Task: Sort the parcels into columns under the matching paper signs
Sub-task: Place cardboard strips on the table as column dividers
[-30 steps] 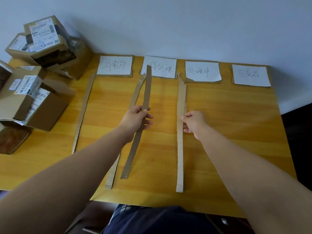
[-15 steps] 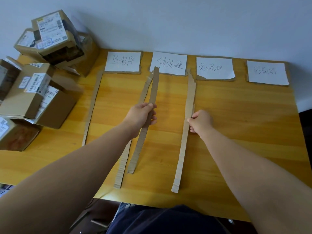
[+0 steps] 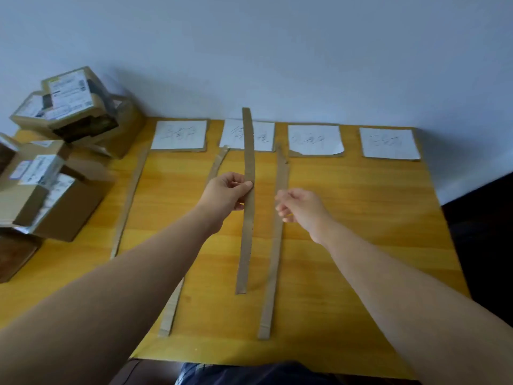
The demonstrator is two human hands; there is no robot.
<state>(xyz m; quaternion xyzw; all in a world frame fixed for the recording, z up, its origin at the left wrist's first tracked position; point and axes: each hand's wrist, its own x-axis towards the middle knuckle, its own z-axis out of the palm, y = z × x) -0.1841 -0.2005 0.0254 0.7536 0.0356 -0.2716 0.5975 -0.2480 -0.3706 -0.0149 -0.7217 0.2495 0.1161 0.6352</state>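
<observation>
Several white paper signs lie in a row along the table's far edge, from the first sign (image 3: 180, 134) on the left to the last sign (image 3: 389, 143) on the right. My left hand (image 3: 226, 194) pinches a long cardboard strip (image 3: 247, 218) and holds it above the table, its top end over the second sign (image 3: 249, 134). My right hand (image 3: 301, 208) hovers with loosely curled fingers just right of a strip (image 3: 274, 245) lying flat. Brown parcels (image 3: 50, 173) with white labels are stacked at the left.
Two more cardboard strips lie flat: a far-left strip (image 3: 130, 201) and a second strip (image 3: 216, 168) partly hidden under my left arm. The yellow wooden table (image 3: 361, 232) ends at a wall behind; dark floor shows to the right.
My left hand has lifted the held strip and swung it rightward, closer to upright. My right hand has let go of the flat strip and risen off it. The view has tilted up.
</observation>
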